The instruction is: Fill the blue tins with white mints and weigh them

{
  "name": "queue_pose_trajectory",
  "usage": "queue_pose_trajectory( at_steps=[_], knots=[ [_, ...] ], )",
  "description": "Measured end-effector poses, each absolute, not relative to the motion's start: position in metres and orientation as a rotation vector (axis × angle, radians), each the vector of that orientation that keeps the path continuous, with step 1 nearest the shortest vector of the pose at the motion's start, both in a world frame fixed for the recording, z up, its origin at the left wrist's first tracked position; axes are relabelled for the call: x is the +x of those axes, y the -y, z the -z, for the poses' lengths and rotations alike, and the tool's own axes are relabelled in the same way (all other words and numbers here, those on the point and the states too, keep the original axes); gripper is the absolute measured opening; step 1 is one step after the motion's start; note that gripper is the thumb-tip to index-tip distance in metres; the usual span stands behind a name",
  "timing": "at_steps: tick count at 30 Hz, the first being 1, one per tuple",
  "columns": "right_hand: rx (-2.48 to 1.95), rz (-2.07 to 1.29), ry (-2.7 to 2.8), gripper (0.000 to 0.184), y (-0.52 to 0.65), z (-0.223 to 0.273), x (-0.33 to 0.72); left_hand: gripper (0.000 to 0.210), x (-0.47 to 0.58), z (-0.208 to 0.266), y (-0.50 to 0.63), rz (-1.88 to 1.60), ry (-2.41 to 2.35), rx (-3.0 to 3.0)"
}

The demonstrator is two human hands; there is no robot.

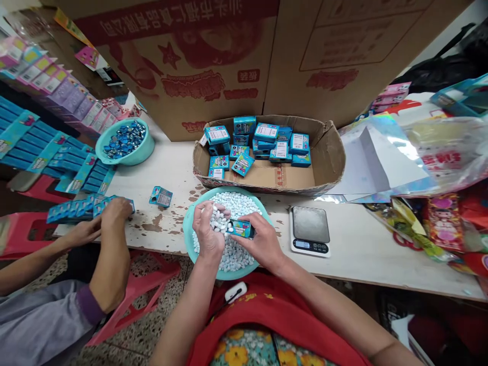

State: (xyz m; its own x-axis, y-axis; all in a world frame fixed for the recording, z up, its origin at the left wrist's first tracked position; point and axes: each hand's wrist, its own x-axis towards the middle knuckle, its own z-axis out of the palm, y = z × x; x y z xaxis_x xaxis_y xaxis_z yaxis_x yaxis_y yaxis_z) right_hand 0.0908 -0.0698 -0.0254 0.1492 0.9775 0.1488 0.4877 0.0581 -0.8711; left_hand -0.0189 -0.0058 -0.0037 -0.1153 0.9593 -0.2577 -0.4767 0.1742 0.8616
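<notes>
A turquoise basin full of small white candies stands at the table's front edge. Over it my left hand is cupped, palm up, with a heap of the white candies in it. My right hand grips a small blue candy box between thumb and fingers. The box lies on its side, its left end against the candies in my left palm. Behind the basin a low cardboard tray holds several similar blue boxes.
To the right is a digital scale. One blue box lies at left, near a bowl of shiny blue pieces. A co-worker's hands handle blue boxes at far left. A large carton stands behind; plastic packaging covers the right.
</notes>
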Motion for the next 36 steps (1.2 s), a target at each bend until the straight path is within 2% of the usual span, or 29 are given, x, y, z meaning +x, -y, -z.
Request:
queue_pose_trajectory(
  at_steps=[29, 36],
  knots=[
    [-1.61, -0.795, 1.399, 0.034, 0.068, 0.024, 0.104, 0.028, -0.002, 0.006, 0.006, -1.29, -1.112, 0.752],
    [-1.525, -0.8, 1.361, 0.035, 0.068, 0.024, 0.102, 0.029, 0.002, 0.002, 0.004, -1.367, -1.077, 0.755]
  ],
)
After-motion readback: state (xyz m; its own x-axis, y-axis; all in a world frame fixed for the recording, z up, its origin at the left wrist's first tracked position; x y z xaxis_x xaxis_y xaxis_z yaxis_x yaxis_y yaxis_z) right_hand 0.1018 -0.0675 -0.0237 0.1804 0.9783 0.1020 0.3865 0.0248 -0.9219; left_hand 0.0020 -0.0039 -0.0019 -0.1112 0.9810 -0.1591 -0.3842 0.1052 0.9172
